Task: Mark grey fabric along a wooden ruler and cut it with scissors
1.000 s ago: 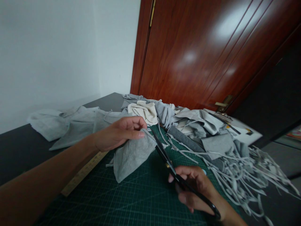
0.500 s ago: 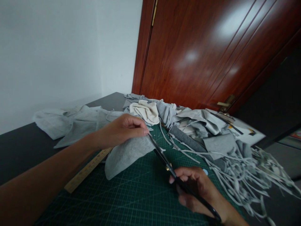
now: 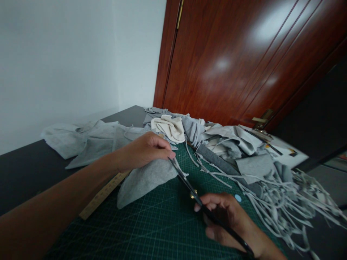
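Note:
My left hand (image 3: 155,148) pinches the upper edge of a light grey piece of fabric (image 3: 148,182), which hangs down over the green cutting mat (image 3: 168,227). In my right hand (image 3: 229,220) is a pair of black scissors (image 3: 193,193) with a brass-coloured pivot. The fingers are wrapped around the handles. The blades point up and left, and their tips reach the fabric's edge right beside my left fingertips. A thin sliver of cloth sticks out by the blades. Under my left forearm lies a wooden ruler (image 3: 104,195), partly hidden.
Grey fabric pieces (image 3: 97,144) lie at the left on the dark table (image 3: 24,169). A cream cloth (image 3: 169,128) and more grey cloth (image 3: 230,139) are heaped at the back. Tangled fabric strips (image 3: 284,209) cover the right side. A brown door (image 3: 217,65) stands behind.
The scissor blades look closer together. The fabric's lower end has swung slightly left and down. Both hands stay in nearly the same place, and the view has shifted slightly.

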Tool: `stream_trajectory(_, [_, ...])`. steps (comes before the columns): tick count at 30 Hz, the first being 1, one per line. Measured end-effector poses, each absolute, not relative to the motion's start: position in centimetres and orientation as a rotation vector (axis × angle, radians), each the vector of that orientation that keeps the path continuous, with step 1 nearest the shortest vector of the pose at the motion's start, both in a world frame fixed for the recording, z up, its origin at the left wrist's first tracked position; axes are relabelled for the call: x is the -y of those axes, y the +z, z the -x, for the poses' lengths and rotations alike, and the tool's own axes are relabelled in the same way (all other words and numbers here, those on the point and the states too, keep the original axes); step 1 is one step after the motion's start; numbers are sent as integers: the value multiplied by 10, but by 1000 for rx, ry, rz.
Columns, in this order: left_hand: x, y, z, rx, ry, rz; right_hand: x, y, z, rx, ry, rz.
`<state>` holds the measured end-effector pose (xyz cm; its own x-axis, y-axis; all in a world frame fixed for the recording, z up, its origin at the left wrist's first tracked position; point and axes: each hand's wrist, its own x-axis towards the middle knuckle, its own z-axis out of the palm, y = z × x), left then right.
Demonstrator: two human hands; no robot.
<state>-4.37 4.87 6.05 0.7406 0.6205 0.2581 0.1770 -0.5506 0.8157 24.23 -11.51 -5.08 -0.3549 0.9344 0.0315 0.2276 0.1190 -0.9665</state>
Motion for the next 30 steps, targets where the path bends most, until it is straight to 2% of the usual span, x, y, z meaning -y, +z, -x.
stream_trajectory(12, [-51,55,48,-507,671,-2120,116,-45,-238,1779,1225,1127])
stream_trajectory(20, [-52,51,56,-424,638,-1855,117,-45,-236,1779,1239,1112])
stream_trajectory(26, [-65,45,71,-352,473,-1666,117,-49,-238,1695,1323,1116])
stream_trajectory(30, [-70,43,77,-396,516,-1682,118,-54,-238,1634,1358,1142])
